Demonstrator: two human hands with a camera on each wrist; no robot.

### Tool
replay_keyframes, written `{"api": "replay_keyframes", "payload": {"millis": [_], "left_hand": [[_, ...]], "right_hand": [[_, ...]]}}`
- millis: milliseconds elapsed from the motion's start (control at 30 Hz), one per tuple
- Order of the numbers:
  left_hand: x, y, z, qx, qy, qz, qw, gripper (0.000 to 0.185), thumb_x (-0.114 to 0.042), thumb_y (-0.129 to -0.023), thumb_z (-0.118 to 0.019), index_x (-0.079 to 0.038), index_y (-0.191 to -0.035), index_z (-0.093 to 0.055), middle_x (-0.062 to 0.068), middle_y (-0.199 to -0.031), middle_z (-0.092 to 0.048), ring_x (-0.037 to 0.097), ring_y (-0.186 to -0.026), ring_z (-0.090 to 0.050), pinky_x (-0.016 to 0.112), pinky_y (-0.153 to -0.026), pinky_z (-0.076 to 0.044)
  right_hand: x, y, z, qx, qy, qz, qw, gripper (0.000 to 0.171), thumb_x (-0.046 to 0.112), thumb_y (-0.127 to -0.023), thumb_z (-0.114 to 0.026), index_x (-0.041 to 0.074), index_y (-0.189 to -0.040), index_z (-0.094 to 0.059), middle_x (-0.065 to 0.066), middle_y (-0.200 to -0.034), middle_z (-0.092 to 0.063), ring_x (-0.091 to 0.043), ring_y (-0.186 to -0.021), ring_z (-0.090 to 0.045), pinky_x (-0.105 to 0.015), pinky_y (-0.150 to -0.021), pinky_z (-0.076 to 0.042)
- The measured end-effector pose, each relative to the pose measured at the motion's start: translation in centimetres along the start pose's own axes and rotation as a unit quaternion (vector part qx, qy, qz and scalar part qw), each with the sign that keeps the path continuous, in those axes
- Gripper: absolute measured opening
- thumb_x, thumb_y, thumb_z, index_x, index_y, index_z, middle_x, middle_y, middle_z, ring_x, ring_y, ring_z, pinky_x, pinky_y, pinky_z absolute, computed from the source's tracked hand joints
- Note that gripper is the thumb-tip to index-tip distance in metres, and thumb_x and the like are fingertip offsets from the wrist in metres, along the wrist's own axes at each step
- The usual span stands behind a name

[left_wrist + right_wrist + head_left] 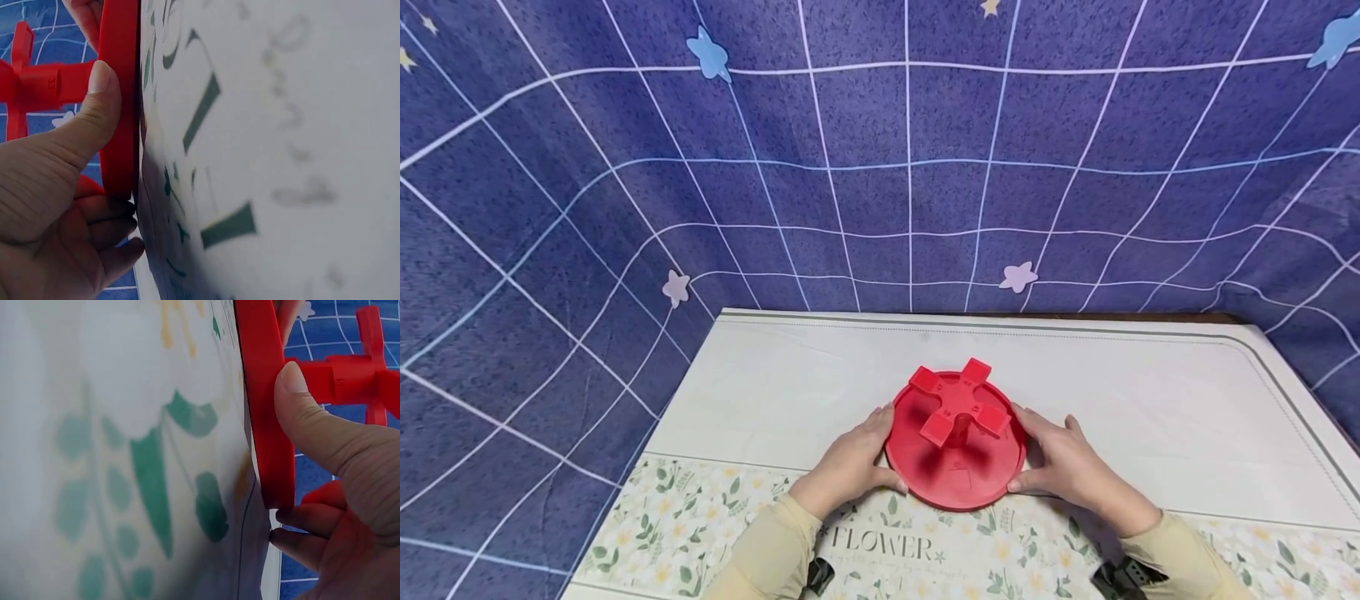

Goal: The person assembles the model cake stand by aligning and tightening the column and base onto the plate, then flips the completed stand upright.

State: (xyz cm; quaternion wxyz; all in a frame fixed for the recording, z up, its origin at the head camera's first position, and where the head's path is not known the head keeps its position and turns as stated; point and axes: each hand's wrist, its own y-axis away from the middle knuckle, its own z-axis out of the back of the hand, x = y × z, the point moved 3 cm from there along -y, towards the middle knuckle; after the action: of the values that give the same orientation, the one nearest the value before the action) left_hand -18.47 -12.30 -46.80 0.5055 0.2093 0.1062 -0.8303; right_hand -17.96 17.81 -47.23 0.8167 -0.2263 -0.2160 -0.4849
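Observation:
A red round base (pixel 917 458) with a raised rim sits on the table, and a short post rises from its middle. On top of the post is a red cross-shaped piece (pixel 958 400) with flat square pads at the ends of its arms. My left hand (pixel 856 462) holds the base's left edge, its thumb (pixel 103 94) against the rim and its fingers curled along the side. At the right edge my right hand (pixel 1063 467) grips in the same way, with the thumb (pixel 294 387) on the rim. Both wrist views show the base's side close to the tablecloth.
A white tablecloth (pixel 805 358) with a flower-printed band (pixel 677 517) covers the table. Behind and to the left hangs a blue gridded curtain (pixel 865 200) with stars, meeting the table's back edge. Dark wrist straps (pixel 1123 577) show at the sleeves.

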Motion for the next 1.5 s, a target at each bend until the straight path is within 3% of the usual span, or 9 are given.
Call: {"api": "replay_keyframes", "payload": {"millis": [200,433,767,900,1000,1067,1267,1367,1500], "left_hand": [[-0.2,0.2,0.9,-0.014,0.035,-0.022,0.9991,0.117,-0.044,-0.067,-0.087,-0.005,-0.155,-0.021,0.011,-0.158,-0.026,0.030,-0.145,-0.023,0.042,-0.113,-0.027],[-0.6,0.6,2.1,-0.024,0.056,-0.036,0.9975,0.115,-0.045,-0.069,-0.085,-0.008,-0.156,-0.019,0.008,-0.159,-0.025,0.027,-0.146,-0.022,0.042,-0.113,-0.028],[-1.2,1.2,3.3,-0.038,0.106,-0.060,0.9918,0.114,-0.043,-0.069,-0.084,-0.013,-0.157,-0.019,0.005,-0.159,-0.026,0.023,-0.145,-0.025,0.044,-0.111,-0.031],[-1.3,1.5,4.1,-0.043,0.161,-0.065,0.9839,0.109,-0.041,-0.071,-0.084,-0.018,-0.157,-0.022,0.000,-0.155,-0.036,0.018,-0.140,-0.036,0.045,-0.109,-0.035],[-1.4,1.6,4.4,-0.047,0.201,-0.068,0.9760,0.099,-0.040,-0.075,-0.080,-0.014,-0.155,-0.028,0.000,-0.149,-0.045,0.019,-0.136,-0.042,0.044,-0.107,-0.037],[-1.4,1.7,4.6,-0.050,0.233,-0.065,0.9690,0.090,-0.038,-0.079,-0.077,-0.009,-0.152,-0.034,0.003,-0.145,-0.050,0.020,-0.133,-0.046,0.040,-0.106,-0.039],[-1.5,2.1,4.8,-0.052,0.318,-0.055,0.9449,0.066,-0.024,-0.091,-0.067,0.004,-0.144,-0.042,0.018,-0.138,-0.054,0.028,-0.125,-0.054,0.030,-0.097,-0.046],[-1.5,2.3,4.9,-0.062,0.328,-0.050,0.9413,0.060,-0.018,-0.093,-0.065,0.003,-0.144,-0.043,0.019,-0.139,-0.053,0.028,-0.123,-0.056,0.028,-0.094,-0.048],[-1.6,2.4,5.0,-0.109,0.332,-0.030,0.9365,0.054,-0.017,-0.091,-0.069,-0.003,-0.140,-0.052,0.016,-0.130,-0.061,0.024,-0.111,-0.064,0.026,-0.088,-0.051]], "right_hand": [[0.2,0.4,0.7,-0.012,-0.031,-0.016,0.999,0.114,0.042,-0.057,-0.092,-0.006,-0.145,-0.039,-0.021,-0.136,-0.055,-0.039,-0.125,-0.052,-0.073,-0.103,-0.014],[1.1,0.8,2.0,-0.021,-0.063,-0.024,0.998,0.113,0.040,-0.061,-0.091,-0.003,-0.149,-0.034,-0.021,-0.135,-0.056,-0.038,-0.116,-0.059,-0.057,-0.095,-0.044],[2.1,1.6,3.3,-0.042,-0.103,-0.004,0.994,0.108,0.041,-0.064,-0.089,-0.003,-0.148,-0.037,-0.020,-0.138,-0.054,-0.041,-0.124,-0.052,-0.051,-0.096,-0.045],[2.5,1.9,3.8,-0.048,-0.156,-0.001,0.987,0.097,0.029,-0.069,-0.089,-0.003,-0.146,-0.040,-0.020,-0.140,-0.051,-0.041,-0.126,-0.050,-0.025,-0.097,-0.045],[2.8,2.0,4.2,-0.063,-0.209,0.001,0.976,0.083,0.013,-0.073,-0.086,-0.007,-0.142,-0.044,-0.023,-0.139,-0.051,-0.043,-0.124,-0.049,-0.012,-0.095,-0.039],[2.9,2.1,4.4,-0.075,-0.233,-0.003,0.970,0.073,0.006,-0.076,-0.082,-0.009,-0.139,-0.047,-0.024,-0.136,-0.054,-0.040,-0.123,-0.051,-0.011,-0.094,-0.038],[3.5,2.4,4.6,-0.090,-0.307,-0.057,0.946,0.046,0.001,-0.089,-0.069,-0.014,-0.129,-0.053,-0.031,-0.127,-0.057,0.001,-0.109,-0.059,-0.016,-0.085,-0.049],[3.9,2.6,4.8,-0.096,-0.328,-0.093,0.935,0.041,0.005,-0.094,-0.063,-0.016,-0.128,-0.053,-0.033,-0.126,-0.057,0.004,-0.103,-0.061,-0.015,-0.082,-0.050],[4.6,2.9,5.3,-0.100,-0.323,-0.118,0.934,0.041,0.013,-0.098,-0.058,-0.012,-0.131,-0.054,-0.028,-0.129,-0.057,0.004,-0.105,-0.059,-0.013,-0.084,-0.046]]}}
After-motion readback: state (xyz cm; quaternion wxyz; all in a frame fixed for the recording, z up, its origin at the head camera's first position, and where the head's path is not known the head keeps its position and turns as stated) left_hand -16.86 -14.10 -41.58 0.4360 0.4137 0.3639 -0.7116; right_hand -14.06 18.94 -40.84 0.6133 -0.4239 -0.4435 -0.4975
